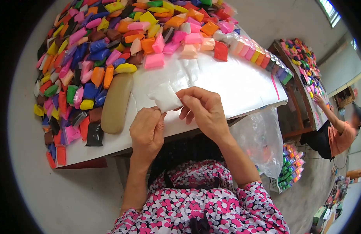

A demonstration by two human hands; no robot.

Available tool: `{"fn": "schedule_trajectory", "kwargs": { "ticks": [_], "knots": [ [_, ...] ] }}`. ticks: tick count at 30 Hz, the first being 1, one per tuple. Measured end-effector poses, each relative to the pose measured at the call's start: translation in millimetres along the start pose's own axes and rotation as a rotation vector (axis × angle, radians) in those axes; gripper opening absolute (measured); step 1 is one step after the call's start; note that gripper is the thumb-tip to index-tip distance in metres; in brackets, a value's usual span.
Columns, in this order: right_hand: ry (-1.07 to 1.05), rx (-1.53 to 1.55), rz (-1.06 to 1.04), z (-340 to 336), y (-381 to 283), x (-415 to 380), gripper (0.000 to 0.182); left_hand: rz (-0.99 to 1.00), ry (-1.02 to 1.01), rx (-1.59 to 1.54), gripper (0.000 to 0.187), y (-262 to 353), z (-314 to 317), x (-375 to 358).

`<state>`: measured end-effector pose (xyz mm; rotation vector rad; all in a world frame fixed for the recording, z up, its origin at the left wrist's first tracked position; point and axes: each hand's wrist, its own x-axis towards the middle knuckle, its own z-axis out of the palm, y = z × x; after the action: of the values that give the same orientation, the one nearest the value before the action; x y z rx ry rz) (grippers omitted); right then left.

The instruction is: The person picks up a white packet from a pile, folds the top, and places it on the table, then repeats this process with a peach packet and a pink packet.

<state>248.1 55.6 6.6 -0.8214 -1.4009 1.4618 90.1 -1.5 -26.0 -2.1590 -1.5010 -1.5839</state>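
A small white packet (165, 97) in clear wrap is held above the near edge of the table. My left hand (147, 130) is closed, pinching the packet's lower left corner between thumb and finger. At the packet's right edge, my right hand (205, 111) grips it between thumb and forefinger, the other fingers curled below. A tan, elongated case with rounded ends (117, 103) lies on the table left of my left hand. Beyond the packet, a clear plastic sheet or bag (184, 72) lies on the white tabletop (235, 87).
Many colourful wrapped packets (98, 46) are heaped along the table's left and far sides. A row of packets in several colours (256, 54) lines the far right. A clear bag (262, 140) hangs below the edge, beside bundled packets (291, 167). Another person (338, 128) works at a second table (297, 78).
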Motion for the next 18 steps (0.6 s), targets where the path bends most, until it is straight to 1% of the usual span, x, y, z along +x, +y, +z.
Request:
{"fn": "schedule_trajectory", "kwargs": {
  "ticks": [4,7,9,10,11,12,14,16,18],
  "knots": [
    [-0.013,-0.053,-0.074,8.6,6.0,-3.0,0.017,0.008,-0.001,0.016,0.008,0.1,-0.3,-1.1],
    [0.043,-0.077,-0.102,10.9,7.4,-3.3,0.015,-0.13,-0.05,-0.122,0.011,4.5,-6.6,1.3],
    [0.096,-0.094,-0.131,11.7,9.6,-5.3,0.015,-0.489,0.078,-0.62,0.017,20.3,-6.2,12.4],
    [0.09,-0.075,-0.145,14.6,11.4,-7.1,0.014,-0.669,0.144,-0.869,0.021,24.3,-5.0,17.0],
    [0.084,-0.055,-0.159,19.1,13.7,-9.0,0.013,-0.7,0.003,-0.905,0.028,18.1,-4.6,20.9],
    [0.078,-0.036,-0.174,21.9,15.6,-10.3,0.013,-0.722,-0.014,-0.931,0.028,14.1,-3.1,22.2],
    [0.093,-0.224,-0.31,19.6,23.3,-9.3,0.011,-0.765,-0.054,-0.983,0.027,8.4,0.5,22.9],
    [0.114,-0.382,-0.472,14.7,27.7,-7.0,0.015,-0.787,-0.046,-0.982,0.028,7.1,1.6,22.6],
    [0.09,-0.477,-0.577,10.7,24.9,-6.8,0.021,-0.814,-0.044,-0.987,0.03,7.0,2.4,24.4]
  ]
}}
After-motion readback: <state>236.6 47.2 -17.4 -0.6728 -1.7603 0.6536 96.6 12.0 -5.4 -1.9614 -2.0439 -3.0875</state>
